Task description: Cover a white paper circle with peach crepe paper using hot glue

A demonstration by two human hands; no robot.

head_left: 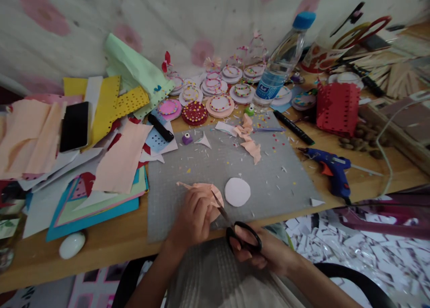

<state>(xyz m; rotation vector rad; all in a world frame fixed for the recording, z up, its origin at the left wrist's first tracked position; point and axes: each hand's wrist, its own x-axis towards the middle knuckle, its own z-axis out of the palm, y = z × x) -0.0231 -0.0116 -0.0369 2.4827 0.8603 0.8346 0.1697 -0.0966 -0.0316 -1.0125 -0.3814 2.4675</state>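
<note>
1. From my remote view I can read no whole word or number anywhere on the table (110,240).
2. Water bottle (282,61), just past twelve o'clock from the scissors (243,236): its blue label (268,92) carries a small white logo, too blurred for me to make out letters.
3. Printed cup (317,57), at one o'clock: red and orange markings, unreadable.

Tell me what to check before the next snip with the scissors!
1. Left hand holds the peach paper round: ok.
2. Right hand grips the black-handled metal scissors: ok.
3. Blades meet the peach paper's edge: ok.
4. Left fingers away from the blades: cannot tell, they look very close.
5. White paper circle lies apart from the blades on the grey mat: ok.
6. Blue plastic glue gun lies off to the right: ok.
</note>
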